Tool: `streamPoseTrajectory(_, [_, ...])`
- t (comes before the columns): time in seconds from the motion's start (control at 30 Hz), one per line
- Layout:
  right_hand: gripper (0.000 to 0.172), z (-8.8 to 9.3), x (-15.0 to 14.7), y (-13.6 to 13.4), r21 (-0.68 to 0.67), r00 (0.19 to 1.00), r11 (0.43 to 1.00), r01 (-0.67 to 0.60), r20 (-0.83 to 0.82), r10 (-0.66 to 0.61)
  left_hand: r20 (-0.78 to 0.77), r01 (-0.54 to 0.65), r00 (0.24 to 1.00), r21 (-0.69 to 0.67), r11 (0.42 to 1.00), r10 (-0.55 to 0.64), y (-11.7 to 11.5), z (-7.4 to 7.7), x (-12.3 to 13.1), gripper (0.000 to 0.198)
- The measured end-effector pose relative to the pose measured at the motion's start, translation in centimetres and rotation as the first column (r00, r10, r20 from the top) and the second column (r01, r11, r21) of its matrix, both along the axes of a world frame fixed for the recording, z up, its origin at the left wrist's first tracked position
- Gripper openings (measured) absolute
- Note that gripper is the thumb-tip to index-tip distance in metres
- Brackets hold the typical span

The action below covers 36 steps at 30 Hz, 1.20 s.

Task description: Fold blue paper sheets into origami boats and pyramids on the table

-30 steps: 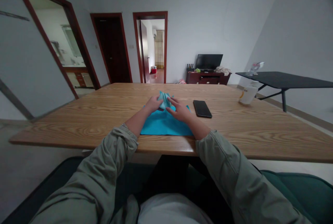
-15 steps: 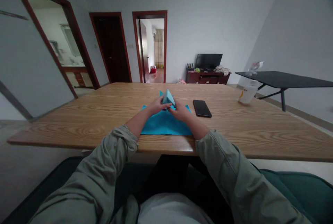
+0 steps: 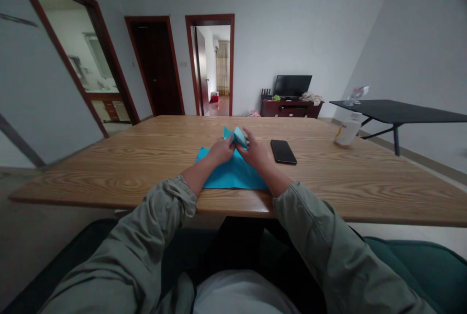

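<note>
A folded piece of light blue paper (image 3: 240,137) with pointed flaps is held up between both hands, above the table. My left hand (image 3: 222,151) pinches it from the left and below, its thumb near the middle. On the other side, my right hand (image 3: 254,151) grips the paper's right part, thumb in front and fingers behind. Beneath the hands a bright blue sheet (image 3: 233,175) lies flat near the table's front edge. The forearms cover parts of its sides, and the fingers hide the lower part of the folded paper.
To the right of my right hand, a black phone (image 3: 283,152) lies on the wooden table (image 3: 146,163). A whitish translucent container (image 3: 348,131) stands farther right. Beyond the table are a black folding table (image 3: 404,111) and a television (image 3: 293,86) on a cabinet.
The folded paper has turned and spread, so a pointed flap shows more at its left. My left hand has shifted right and closed in; my right hand has lifted its fingers around the paper's right side.
</note>
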State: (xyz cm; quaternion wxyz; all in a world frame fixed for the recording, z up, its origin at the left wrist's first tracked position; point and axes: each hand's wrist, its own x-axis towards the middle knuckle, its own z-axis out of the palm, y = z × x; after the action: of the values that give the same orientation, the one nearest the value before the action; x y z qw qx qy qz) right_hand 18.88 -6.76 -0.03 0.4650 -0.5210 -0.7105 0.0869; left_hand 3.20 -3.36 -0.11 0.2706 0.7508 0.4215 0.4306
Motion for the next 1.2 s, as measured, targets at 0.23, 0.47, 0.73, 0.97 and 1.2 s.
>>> streamPoseTrajectory(0.23, [0.059, 0.0, 0.3, 0.0, 0.003, 0.999, 0.999, 0.043, 0.028, -0.043, -0.185, -0.092, 0.976, 0.136, 0.986, 0.116, -0.6, 0.1, 0.5, 0.058])
streamPoseTrajectory(0.47, [0.052, -0.3, 0.7, 0.7, 0.016, 0.998, 0.998, 0.064, -0.002, -0.064, -0.097, -0.163, 0.98, 0.128, 0.978, 0.176, -0.4, 0.3, 0.1, 0.063])
streamPoseTrajectory(0.73, [0.032, -0.1, 0.4, 0.6, 0.007, 0.998, 1.0, -0.005, 0.06, 0.004, -0.189, -0.131, 0.967, 0.211, 0.969, 0.172, -0.8, 0.3, 0.4, 0.063])
streamPoseTrajectory(0.97, [0.031, -0.1, 0.1, 0.3, 0.042, 0.946, 0.994, 0.101, 0.304, -0.109, -0.285, -0.244, 0.913, 0.194, 0.95, 0.292, -1.2, 0.5, 0.8, 0.065])
streamPoseTrajectory(1.2, [0.035, -0.1, -0.5, -0.1, 0.022, 0.923, 0.989, 0.144, 0.358, -0.143, -0.447, -0.294, 0.806, 0.266, 0.918, 0.387, -1.6, 1.1, 1.0, 0.063])
